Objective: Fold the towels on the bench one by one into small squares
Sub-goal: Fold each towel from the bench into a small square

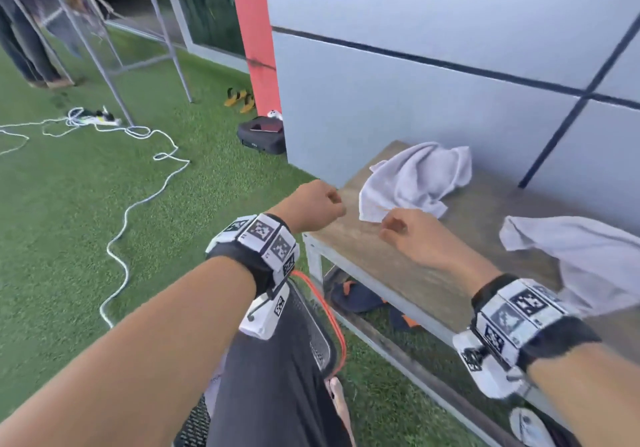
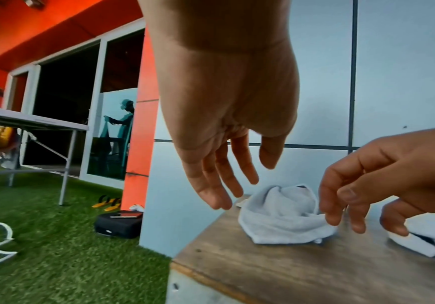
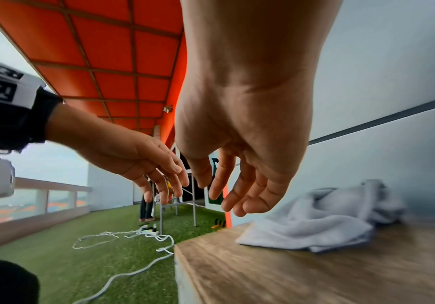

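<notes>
A crumpled pale grey towel [image 1: 417,179] lies at the far left end of the wooden bench [image 1: 398,273], against the wall. A second crumpled grey towel [image 1: 585,256] lies further right, partly over the front edge. My left hand [image 1: 317,209] hovers over the bench's left corner, fingers loosely curled, holding nothing. My right hand [image 1: 401,230] hangs just in front of the first towel, fingers relaxed and empty. The left wrist view shows the left hand [image 2: 227,189] above the first towel [image 2: 281,216]. The right wrist view shows the right hand [image 3: 227,195] short of that towel [image 3: 323,218].
The grey panelled wall [image 1: 450,82] runs right behind the bench. Green turf [image 1: 104,221] with a white cable [image 1: 138,200] lies left. A black case [image 1: 261,136], yellow sandals [image 1: 239,98] and a folding table [image 1: 104,30] stand further back. Shoes [image 1: 360,297] sit under the bench.
</notes>
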Demonstrator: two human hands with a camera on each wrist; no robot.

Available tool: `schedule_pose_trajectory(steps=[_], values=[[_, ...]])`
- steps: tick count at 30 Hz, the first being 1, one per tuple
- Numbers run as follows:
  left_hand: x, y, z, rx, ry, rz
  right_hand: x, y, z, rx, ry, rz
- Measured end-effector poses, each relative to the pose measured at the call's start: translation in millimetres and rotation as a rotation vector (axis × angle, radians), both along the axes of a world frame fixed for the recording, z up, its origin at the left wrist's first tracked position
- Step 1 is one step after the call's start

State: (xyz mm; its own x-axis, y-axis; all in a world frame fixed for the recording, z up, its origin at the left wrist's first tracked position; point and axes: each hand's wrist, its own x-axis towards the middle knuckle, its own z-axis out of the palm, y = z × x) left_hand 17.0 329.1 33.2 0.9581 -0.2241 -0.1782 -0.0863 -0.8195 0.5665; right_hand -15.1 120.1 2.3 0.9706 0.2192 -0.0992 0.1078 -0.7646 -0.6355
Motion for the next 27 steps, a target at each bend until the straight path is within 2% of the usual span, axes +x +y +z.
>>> schedule_pose_trajectory(steps=[3, 5, 10, 14, 18, 21, 24, 27], values=[[17.1, -41.7, -15.2, 0.085, 0.099, -0.108, 10.0, -33.6, -12.8, -0.055, -0.001, -0.069], [27.9, -64.6, -30.8, 0.168, 0.106, -0.167, 20.3, -48.7, -25.6, -0.11, -0.014, -0.096], [45.2, -110.0, -68.1, 0.334, 0.128, -0.24, 32.3, -68.8, -43.4, -0.386, 0.035, -0.102], [59.1, -126.2, -80.0, 0.274, 0.129, -0.233, 41.5, -74.8, -50.0, -0.472, 0.066, -0.022], [65.5, -132.0, -87.6, 0.248, 0.077, -0.259, 49.0, -78.7, -58.7, -0.434, 0.046, -0.032], [65.4, -136.1, -90.5, 0.198, 0.02, -0.197, 48.0, -85.9, -61.5, -0.347, -0.128, -0.103], [58.9, -142.1, -87.2, 0.117, -0.177, -0.154, 37.2, -96.0, -51.9, -0.174, -0.326, -0.159], [49.2, -153.2, -81.4, 0.035, -0.316, -0.173, 16.6, -107.2, -28.6, 0.07, -0.391, -0.199]])
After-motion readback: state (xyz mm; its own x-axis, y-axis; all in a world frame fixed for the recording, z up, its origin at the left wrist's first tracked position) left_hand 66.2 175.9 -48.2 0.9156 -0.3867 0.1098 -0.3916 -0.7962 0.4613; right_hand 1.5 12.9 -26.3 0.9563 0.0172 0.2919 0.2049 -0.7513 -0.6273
